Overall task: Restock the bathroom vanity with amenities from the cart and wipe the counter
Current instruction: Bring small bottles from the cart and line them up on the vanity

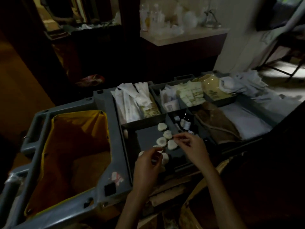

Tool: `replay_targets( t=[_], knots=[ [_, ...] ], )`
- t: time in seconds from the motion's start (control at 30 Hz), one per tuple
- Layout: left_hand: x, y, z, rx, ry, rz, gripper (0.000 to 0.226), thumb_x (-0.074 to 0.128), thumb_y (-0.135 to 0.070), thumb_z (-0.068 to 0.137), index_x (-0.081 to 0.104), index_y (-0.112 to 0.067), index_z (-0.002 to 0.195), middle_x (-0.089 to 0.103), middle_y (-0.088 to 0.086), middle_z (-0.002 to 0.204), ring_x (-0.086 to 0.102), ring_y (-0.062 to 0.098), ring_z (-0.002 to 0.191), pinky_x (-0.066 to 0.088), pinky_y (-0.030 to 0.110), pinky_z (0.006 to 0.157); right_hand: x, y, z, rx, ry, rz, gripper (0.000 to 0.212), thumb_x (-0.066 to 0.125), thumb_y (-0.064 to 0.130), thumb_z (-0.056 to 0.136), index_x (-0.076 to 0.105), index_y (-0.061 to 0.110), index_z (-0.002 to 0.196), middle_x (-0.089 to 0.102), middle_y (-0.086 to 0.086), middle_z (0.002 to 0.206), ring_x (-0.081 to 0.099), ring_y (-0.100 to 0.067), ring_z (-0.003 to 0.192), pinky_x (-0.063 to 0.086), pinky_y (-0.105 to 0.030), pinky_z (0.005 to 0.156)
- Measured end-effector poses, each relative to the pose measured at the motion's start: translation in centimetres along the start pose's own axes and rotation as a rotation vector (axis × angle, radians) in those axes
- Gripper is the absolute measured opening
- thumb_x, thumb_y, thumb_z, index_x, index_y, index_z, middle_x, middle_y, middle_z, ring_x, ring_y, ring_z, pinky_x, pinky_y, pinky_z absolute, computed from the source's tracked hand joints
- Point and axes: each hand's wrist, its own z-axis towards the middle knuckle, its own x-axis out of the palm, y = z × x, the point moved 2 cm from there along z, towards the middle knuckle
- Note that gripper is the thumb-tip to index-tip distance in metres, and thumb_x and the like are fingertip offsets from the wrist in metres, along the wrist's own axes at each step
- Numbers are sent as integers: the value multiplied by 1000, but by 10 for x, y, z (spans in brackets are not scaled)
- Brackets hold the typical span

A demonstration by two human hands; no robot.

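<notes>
Found grey cart (107,103) across the foreground, with yellow bag (79,119) hung open in its left bay. Found dark divided tray (148,136) seated in the right part of the cart top.

Counted several round white soaps (161,141) loose in the near-left compartment of that tray, lying in a rough row from its far-right corner toward its near edge.

Located left hand (146,166) over the near end of the row, fingers curled, thumb and forefinger close together above one soap. Could not tell whether that grip is clamped on the soap or merely touching it.

Located right hand (191,144) over the right side of the same compartment, thumb and forefinger set together at the rim of a mid-row soap. Recorded that grip as a pinch on the rim, though the view is dim and blurred.

Noted small bottles (186,123) upright in the narrow compartment just right of the soaps. Noted long white packets (130,100) in the far-left compartment and cream sachets (189,95) in the far-middle one.

Noted brown cloth (214,119) and folded white linen (244,119) side by side toward the right edge of the cart top, with crumpled white cloth (239,85) at the far-right corner.

Noted pale bench (198,34) beyond the cart, well apart from it, carrying pale containers (153,17) too blurred to identify.
</notes>
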Motion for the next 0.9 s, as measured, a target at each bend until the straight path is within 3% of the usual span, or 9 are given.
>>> replay_targets(
  t=[0.13,0.33,0.43,0.53,0.7,0.8,0.9],
  knots=[
    [24,4,21,-17,56,-18,22,61,-19,92,66,-31,110,68,-11,90,63,0,80,52,18,65,-24,-28,12,65,-47,-39,10,65,21,90,71,21,98,69,10,96,60,3,88,45,-7,71],
    [60,8,67,-35,15,-14,19,62,-16,91,68,-23,109,69,-10,97,62,-1,85,50,16,70,-26,-46,27,98,-58,34,11,67,16,89,71,26,92,69,10,94,63,2,89,48,-13,74],
    [73,4,82,-44,6,-54,19,62,-14,92,67,-25,107,69,-12,94,61,-5,85,46,9,69,-21,-47,38,58,2,25,15,66,15,89,68,29,92,66,13,98,59,9,90,46,-7,74],
    [82,3,91,-49,-42,-75,20,62,-12,91,67,-24,105,69,-15,94,62,-5,84,46,7,69,-20,-49,50,51,14,29,15,65,15,90,68,29,94,64,8,101,60,3,92,47,-9,77],
    [86,-3,106,-96,-107,-205,23,62,-3,89,67,-21,104,69,-15,92,64,-5,82,48,9,68,-15,-50,71,29,-16,4,15,63,24,92,65,24,107,63,8,106,60,2,94,49,-15,76],
    [85,-3,110,-101,-122,-216,26,63,-2,88,66,-23,102,68,-15,92,64,-6,81,48,8,69,-7,-51,83,69,41,-49,29,57,33,95,58,23,122,61,6,117,59,-3,100,47,-16,80],
    [82,1,112,-118,-136,-203,27,66,-3,86,64,-26,101,68,-15,90,63,-7,79,46,6,67,2,-51,93,104,100,-98,38,53,29,97,49,22,134,55,-1,129,56,-13,112,44,-23,88]
  ],
)
